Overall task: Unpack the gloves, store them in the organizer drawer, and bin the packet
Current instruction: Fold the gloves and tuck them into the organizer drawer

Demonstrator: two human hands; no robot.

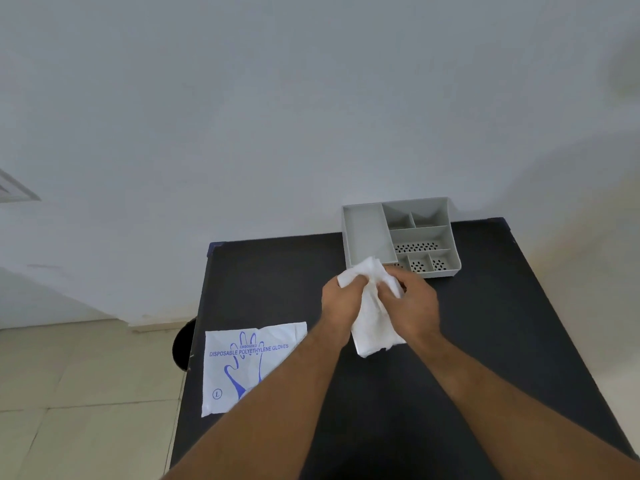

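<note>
A wad of thin white plastic gloves hangs between both hands above the middle of the black table. My left hand grips its upper left part and my right hand pinches its upper right part. The flat white packet with blue glove print lies on the table's left side, partly under my left forearm. The grey organizer drawer sits at the table's far edge, just beyond the hands, its compartments holding nothing visible.
A round black bin stands on the tiled floor beside the table's left edge, mostly hidden by the table. A white wall rises behind the table.
</note>
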